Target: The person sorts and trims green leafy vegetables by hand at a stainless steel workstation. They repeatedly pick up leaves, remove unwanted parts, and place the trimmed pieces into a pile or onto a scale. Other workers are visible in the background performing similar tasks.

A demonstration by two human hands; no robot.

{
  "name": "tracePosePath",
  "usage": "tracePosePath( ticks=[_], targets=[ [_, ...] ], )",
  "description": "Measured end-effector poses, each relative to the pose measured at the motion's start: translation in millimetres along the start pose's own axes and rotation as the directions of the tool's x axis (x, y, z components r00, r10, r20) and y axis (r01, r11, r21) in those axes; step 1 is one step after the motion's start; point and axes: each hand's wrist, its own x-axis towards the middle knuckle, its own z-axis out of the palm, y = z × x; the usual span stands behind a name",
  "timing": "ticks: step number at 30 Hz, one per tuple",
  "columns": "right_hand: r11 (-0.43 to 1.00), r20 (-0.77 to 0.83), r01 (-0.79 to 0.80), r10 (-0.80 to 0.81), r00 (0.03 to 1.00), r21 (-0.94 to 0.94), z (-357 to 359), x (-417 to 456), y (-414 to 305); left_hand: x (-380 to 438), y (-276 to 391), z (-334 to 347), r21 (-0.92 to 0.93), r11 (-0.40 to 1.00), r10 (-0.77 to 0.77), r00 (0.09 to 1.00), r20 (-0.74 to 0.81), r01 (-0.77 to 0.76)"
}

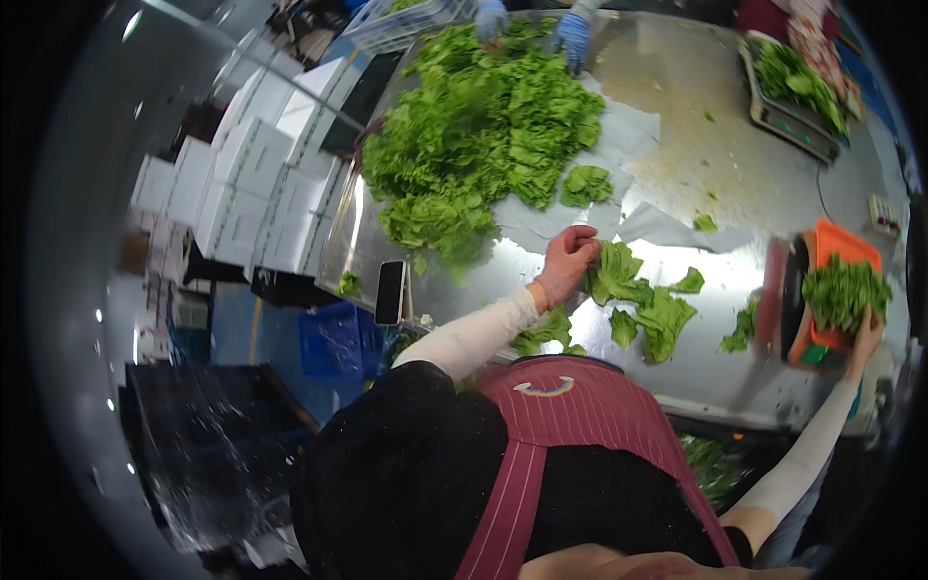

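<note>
My left hand (570,265) is over the metal table with its fingers curled. Its fingertips are at the edge of a loose lettuce leaf (615,274); whether they pinch it cannot be told. Other torn leaves (663,322) lie just beside it. At the far right, my right hand (867,335) grips the near side of a bunch of green lettuce (844,290). That bunch rests on an orange tray (848,243), which stands on a scale (796,290). My right fingertips are partly hidden by the leaves.
A large lettuce heap (486,123) covers the table's far left. Another person's blue-gloved hands (573,40) work behind it. Another person stands by a second scale (790,130) loaded with greens. A phone (391,292) leans at the left edge. White boxes (250,159) are stacked beyond.
</note>
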Motion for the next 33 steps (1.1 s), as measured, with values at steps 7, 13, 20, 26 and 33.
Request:
tracePosePath(
  ticks=[7, 13, 20, 26, 33],
  targets=[
    [0.986, 0.141, -0.169, 0.168, 0.976, -0.005, -12, 67, 31, 25, 22, -126, 0.439, 0.832, 0.463, 0.86, -0.214, -0.339],
    [0.975, 0.224, -0.198, 0.171, 0.96, 0.101, 14, 48, -12, 41, 53, -240, 0.575, 0.803, 0.503, 0.694, -0.514, -0.157],
    [0.945, 0.116, -0.266, 0.248, 0.962, 0.187, 0, 18, -37, 22, 64, -234, 0.92, -0.159, 0.413, 0.871, -0.267, 0.358],
    [0.904, 0.096, -0.298, 0.282, 0.955, 0.307, -3, 18, -25, -33, 18, -284, 0.881, 0.329, 0.474, 0.748, -0.465, 0.339],
    [0.888, -0.014, -0.327, 0.35, 0.937, 0.322, 13, 11, -48, -100, 22, -229, 0.963, 0.261, 0.567, 0.795, -0.214, 0.073]
  ],
)
